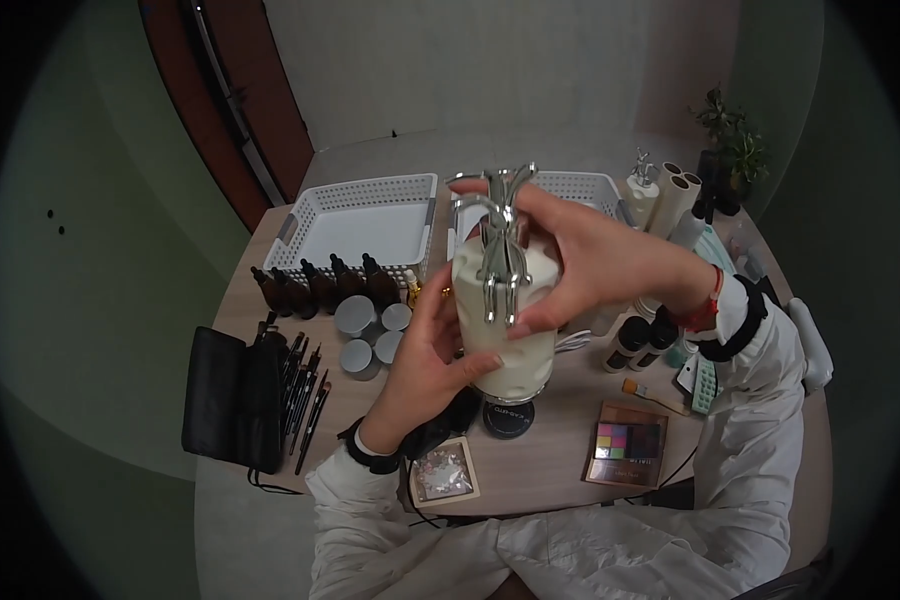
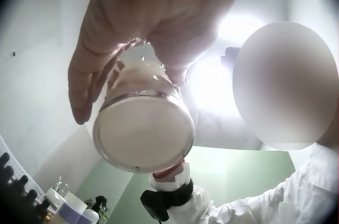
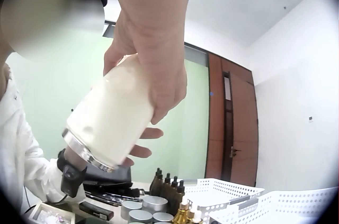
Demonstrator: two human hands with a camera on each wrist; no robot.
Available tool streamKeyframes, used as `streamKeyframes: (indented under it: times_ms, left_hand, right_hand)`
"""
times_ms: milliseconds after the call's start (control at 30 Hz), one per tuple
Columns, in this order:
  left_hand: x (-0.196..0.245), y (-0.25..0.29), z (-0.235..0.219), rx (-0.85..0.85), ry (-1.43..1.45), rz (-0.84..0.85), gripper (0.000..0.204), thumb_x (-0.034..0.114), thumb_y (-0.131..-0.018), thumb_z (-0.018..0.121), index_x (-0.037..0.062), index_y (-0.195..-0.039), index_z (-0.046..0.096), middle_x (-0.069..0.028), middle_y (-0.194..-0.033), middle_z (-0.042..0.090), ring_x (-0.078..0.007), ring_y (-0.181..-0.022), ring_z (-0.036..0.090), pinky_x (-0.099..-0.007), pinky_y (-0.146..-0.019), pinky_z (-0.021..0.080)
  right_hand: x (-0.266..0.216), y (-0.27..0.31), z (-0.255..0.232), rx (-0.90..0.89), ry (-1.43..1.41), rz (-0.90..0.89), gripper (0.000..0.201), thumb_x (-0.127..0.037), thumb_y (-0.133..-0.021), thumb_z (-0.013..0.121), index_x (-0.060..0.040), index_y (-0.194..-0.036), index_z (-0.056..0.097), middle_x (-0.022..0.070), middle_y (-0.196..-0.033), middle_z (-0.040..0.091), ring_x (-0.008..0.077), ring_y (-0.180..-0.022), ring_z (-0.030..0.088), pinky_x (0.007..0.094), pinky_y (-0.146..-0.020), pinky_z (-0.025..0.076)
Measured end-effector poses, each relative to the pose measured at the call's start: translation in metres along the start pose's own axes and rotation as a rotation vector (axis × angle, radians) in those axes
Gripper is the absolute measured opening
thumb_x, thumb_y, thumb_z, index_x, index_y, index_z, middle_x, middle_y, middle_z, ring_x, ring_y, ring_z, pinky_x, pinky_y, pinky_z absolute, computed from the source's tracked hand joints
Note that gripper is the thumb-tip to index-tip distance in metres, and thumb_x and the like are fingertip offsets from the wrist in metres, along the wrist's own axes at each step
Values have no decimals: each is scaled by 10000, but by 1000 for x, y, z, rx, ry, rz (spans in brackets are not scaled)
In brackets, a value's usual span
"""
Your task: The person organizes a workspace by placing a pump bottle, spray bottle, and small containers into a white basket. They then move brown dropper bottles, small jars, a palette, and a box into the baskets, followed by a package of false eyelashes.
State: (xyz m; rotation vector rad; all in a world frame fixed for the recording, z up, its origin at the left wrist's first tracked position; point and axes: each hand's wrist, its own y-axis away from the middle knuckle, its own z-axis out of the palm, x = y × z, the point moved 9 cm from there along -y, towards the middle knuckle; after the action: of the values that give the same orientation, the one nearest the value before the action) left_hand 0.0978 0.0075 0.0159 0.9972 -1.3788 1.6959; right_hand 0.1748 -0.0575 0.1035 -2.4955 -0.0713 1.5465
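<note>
Both hands hold up a cream-white jar (image 1: 507, 350) with dimpled sides, a silver base rim and a silver antlered figure (image 1: 505, 250) on top. My left hand (image 1: 425, 365) holds the lower side, thumb across the front. In the right wrist view its fingertips (image 3: 140, 151) show beyond the jar. The right hand (image 1: 595, 255) grips the upper part, its thumb by the figure's feet and its other fingers behind. From below, the left wrist view shows the jar's round pale bottom (image 2: 144, 131), with the left hand (image 2: 153, 17) above it.
White perforated baskets (image 1: 365, 215) stand at the back. Dark dropper bottles (image 1: 320, 285), grey-lidded jars (image 1: 358, 318) and a black brush case (image 1: 232, 400) with brushes lie left. In front are a glitter compact (image 1: 443, 472) and an eyeshadow palette (image 1: 625, 447). A similar figure-topped jar (image 1: 642, 195) stands back right.
</note>
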Motion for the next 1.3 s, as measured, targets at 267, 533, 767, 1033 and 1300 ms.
streamKeyframes:
  times_ms: [267,533,767,1033,1300]
  left_hand:
    - [28,1,-12,64,-116,108,630,399,-995,341,20,-1452,132,-237,-1405,372,-297,-1220,482,-383,-980,406]
    - [43,10,-17,148,-250,112,544,199,-986,442,16,-1439,202,-215,-1391,410,-292,-1246,465,-376,-1026,360]
    - [46,12,-15,143,-390,60,557,44,-896,551,8,-1400,316,-171,-1365,448,-246,-1249,462,-359,-1033,351]
    - [55,10,-24,153,-472,111,560,12,-854,597,-14,-1364,368,-174,-1321,485,-251,-1224,486,-363,-1018,382]
    - [56,11,-22,129,-525,130,554,-5,-835,610,-21,-1342,387,-175,-1288,496,-248,-1212,495,-354,-1010,395]
  right_hand:
    - [32,-7,-61,170,-285,181,803,-229,-750,730,-31,-1406,312,140,-1227,504,206,-1082,558,336,-918,488]
    - [51,-31,-130,410,91,145,801,-300,-713,768,21,-1310,341,157,-1145,494,252,-1063,557,365,-908,483]
    - [152,-72,-167,389,366,127,822,-192,-577,864,4,-1220,390,148,-1126,534,266,-1107,518,378,-979,414]
    - [245,-72,-133,209,422,303,777,-197,-555,877,4,-1160,433,139,-1108,554,248,-1068,531,343,-953,418]
    - [259,-66,-117,163,386,334,772,-85,-549,881,-13,-1180,444,120,-1107,566,249,-1068,532,339,-955,415]
